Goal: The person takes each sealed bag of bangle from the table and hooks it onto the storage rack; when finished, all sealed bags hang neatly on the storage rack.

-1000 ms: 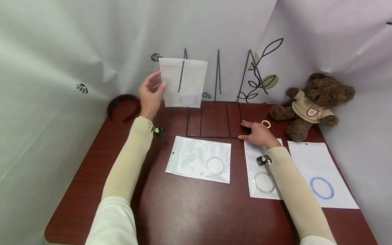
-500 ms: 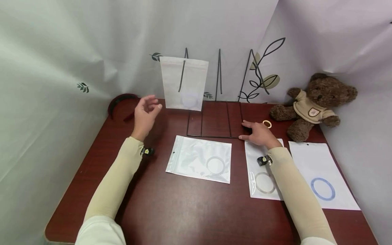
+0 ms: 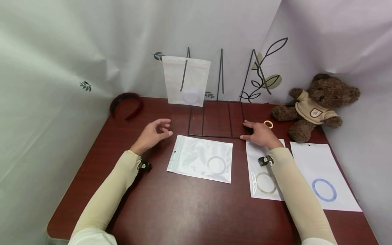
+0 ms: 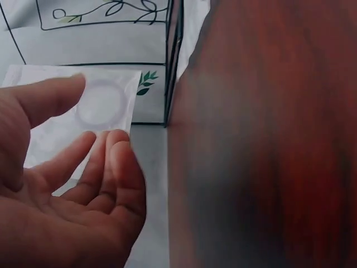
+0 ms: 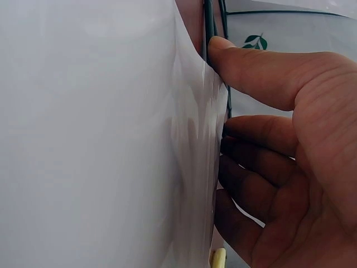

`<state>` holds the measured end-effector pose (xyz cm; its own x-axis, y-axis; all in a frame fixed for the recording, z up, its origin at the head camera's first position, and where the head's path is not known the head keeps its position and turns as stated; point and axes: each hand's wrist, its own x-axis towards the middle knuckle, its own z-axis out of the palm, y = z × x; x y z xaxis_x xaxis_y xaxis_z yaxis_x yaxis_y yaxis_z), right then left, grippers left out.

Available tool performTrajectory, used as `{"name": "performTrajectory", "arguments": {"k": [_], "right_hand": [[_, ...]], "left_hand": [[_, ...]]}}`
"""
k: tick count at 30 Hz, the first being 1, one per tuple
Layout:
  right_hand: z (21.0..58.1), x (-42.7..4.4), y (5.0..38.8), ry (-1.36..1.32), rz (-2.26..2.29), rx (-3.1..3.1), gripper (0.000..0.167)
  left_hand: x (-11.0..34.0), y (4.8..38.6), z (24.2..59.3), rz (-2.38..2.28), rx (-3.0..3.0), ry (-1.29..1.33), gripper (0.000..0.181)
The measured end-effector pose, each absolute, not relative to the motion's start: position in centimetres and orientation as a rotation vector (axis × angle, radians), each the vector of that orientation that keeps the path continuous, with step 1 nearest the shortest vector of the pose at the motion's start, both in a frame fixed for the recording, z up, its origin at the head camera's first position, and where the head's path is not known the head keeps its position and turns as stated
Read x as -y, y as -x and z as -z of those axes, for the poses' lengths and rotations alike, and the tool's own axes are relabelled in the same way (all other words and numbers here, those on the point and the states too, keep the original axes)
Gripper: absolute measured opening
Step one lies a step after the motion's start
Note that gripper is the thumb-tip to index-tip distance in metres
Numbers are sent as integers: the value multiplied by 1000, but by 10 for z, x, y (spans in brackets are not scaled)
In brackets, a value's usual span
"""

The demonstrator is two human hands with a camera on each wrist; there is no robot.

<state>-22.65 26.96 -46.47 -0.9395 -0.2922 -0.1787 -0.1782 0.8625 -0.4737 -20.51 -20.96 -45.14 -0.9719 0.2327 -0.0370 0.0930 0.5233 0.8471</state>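
A white pouch with a pale ring in it hangs on the left hook of a black wire rack. My left hand is in the air left of a flat white pouch, fingers loosely bent, holding nothing. In the left wrist view the same hand has thumb and fingers apart in front of the hanging pouch. My right hand rests at the rack's front right corner. The right wrist view shows this hand with its thumb tip against the dark wire, beside a white pouch.
Two more pouches, one with a clear ring and one with a blue ring, lie at the right. A yellow ring is beside my right hand. A teddy bear sits back right; a dark red headband lies back left.
My left hand has let go of the hanging pouch and moved down towards the flat pouch. The hanging pouch has swung a little. My right hand has stayed at the rack.
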Motion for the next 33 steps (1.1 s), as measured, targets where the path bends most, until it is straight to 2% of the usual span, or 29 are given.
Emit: {"name": "performTrajectory", "arguments": {"k": [15,23,33], "right_hand": [[465,-270,227,349,688,-2788,79],[467,-270,228,352,689,-2802,78],[467,-270,228,353,667,-2805,78]], "left_hand": [[195,214,467,-937,-2526,-593,89],[188,208,465,-855,-2562,-615,71],[197,200,464,-1161,-2355,-653,70]]}}
